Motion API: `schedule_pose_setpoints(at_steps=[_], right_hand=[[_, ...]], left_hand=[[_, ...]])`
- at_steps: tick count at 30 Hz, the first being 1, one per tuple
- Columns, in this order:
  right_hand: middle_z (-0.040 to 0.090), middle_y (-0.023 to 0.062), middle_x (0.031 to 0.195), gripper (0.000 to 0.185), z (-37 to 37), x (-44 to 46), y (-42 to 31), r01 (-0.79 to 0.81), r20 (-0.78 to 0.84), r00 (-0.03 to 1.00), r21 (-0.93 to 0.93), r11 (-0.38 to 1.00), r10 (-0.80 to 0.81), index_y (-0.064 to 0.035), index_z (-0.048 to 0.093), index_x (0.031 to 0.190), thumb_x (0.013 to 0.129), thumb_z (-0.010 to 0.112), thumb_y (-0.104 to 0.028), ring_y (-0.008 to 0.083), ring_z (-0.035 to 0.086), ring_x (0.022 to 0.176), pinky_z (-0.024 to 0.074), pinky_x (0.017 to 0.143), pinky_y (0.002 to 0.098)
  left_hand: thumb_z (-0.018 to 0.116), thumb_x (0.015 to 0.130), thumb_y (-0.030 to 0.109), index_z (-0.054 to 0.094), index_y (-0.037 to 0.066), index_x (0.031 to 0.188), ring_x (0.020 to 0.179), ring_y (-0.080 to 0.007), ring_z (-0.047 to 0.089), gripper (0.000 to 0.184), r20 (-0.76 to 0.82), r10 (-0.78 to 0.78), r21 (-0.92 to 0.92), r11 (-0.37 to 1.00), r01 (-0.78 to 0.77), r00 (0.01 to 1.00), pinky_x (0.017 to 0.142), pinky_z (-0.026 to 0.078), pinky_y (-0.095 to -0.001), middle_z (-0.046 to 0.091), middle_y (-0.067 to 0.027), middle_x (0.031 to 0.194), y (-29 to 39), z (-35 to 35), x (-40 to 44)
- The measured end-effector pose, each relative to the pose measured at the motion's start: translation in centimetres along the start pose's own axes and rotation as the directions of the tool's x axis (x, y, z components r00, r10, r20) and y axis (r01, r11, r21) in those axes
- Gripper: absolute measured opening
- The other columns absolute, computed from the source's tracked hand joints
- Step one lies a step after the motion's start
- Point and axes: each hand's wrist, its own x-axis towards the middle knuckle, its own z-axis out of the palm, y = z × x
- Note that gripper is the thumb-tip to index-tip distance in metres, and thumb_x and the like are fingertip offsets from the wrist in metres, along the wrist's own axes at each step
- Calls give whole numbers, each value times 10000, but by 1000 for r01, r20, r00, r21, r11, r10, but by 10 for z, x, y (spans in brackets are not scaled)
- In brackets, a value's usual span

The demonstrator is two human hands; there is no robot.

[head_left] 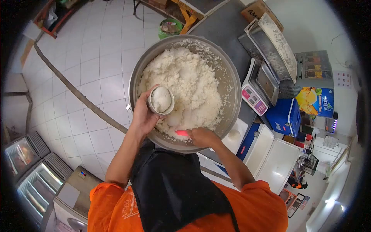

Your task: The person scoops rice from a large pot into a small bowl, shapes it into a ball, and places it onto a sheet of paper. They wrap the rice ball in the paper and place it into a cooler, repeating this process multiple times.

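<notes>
A wide round metal basin [233, 73] sits in front of me, heaped with white, crumbly, rice-like food [193, 83]. Over its left side, my left hand [142, 116] is wrapped round a small bowl [172, 107] that carries a smooth white mound [160, 99]. Near the basin's front rim, my right hand [205, 137] is closed on a pink utensil [181, 132], which points left into the white food. Its far end is hard to make out, so I cannot tell its exact kind.
Right of the basin, a pink-and-white digital scale [253, 98] stands on a dark counter [220, 29] beside a food-smeared metal tray [276, 46]. A blue cooler [284, 116] and an opened white-lined one [257, 149] are farther right. A green bucket [166, 24] stands behind.
</notes>
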Motion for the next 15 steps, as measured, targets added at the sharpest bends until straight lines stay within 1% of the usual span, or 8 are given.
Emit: schedule_pose_setpoints(at_steps=[2, 4, 5, 7, 10, 13, 14, 15], right_hand=[[696, 194, 918, 365, 11, 25, 24, 102, 12, 995, -15, 995, -102, -64, 636, 1202, 848, 551, -103, 341, 684, 882, 533, 785, 463], [586, 103, 626, 276, 7, 55, 69, 376, 157, 887, 298, 877, -434, -39, 664, 1158, 944, 529, -148, 209, 583, 604, 472, 556, 380], [586, 103, 626, 276, -12, 53, 69, 382, 152, 887, 289, 878, -436, -39, 664, 1158, 944, 529, -148, 209, 583, 604, 472, 556, 380], [449, -30, 575, 329, -50, 34, 56, -192, 473, 878, 476, 858, -66, -109, 640, 1280, 973, 570, -204, 67, 410, 511, 321, 433, 263], [393, -86, 583, 372, -68, 23, 75, -202, 487, 853, 637, 744, -186, -151, 591, 1358, 1000, 560, -247, 21, 325, 479, 216, 402, 221], [424, -91, 596, 370, -88, -10, 80, -161, 267, 958, 801, 577, -104, -152, 602, 1345, 991, 583, -256, 24, 334, 489, 241, 418, 218], [424, -91, 596, 370, -91, -20, 72, -150, 254, 962, 801, 579, -102, -152, 602, 1345, 991, 583, -256, 24, 334, 489, 241, 418, 218], [431, -68, 595, 355, -91, -30, 57, 0, 20, 999, 841, 541, -32, -128, 620, 1319, 984, 589, -243, 45, 345, 490, 267, 425, 236]], left_hand=[[332, 1019, 338, 486, 138, 1371, 1141, -250, 599, 432, 1, 13, -19, 1000, -13, 1000, 849, 545, -468, 578, -71, 1274, 0, -11, 4], [325, 1022, 351, 511, 121, 1324, 1096, -254, 622, 423, 98, -22, 5, 1000, 22, 995, 847, 546, -472, 602, -71, 1230, -6, -20, 6], [325, 1022, 351, 511, 121, 1324, 1096, -254, 622, 423, 103, -12, 6, 1000, 12, 995, 847, 546, -472, 602, -71, 1230, -4, -16, 5], [343, 1025, 369, 537, 111, 1272, 1053, -247, 638, 406, -5, -22, -65, 998, 22, 1000, 832, 549, -467, 623, -67, 1182, -4, -7, -3], [370, 1026, 385, 545, 105, 1248, 1064, -234, 632, 398, -1, 35, -30, 999, -35, 999, 821, 551, -463, 627, -67, 1168, -15, -23, 6], [397, 1022, 393, 553, 120, 1234, 1054, -222, 630, 379, -44, 6, -55, 998, -9, 999, 807, 552, -454, 626, -62, 1170, -26, -17, 5], [387, 1020, 414, 567, 139, 1219, 1050, -217, 624, 384, -108, 17, 74, 997, -9, 994, 820, 534, -446, 627, -53, 1170, -30, -7, -1], [387, 1020, 414, 567, 139, 1219, 1050, -217, 624, 384, -97, 25, 80, 997, -17, 995, 820, 534, -446, 627, -53, 1170, -41, -9, 7]])
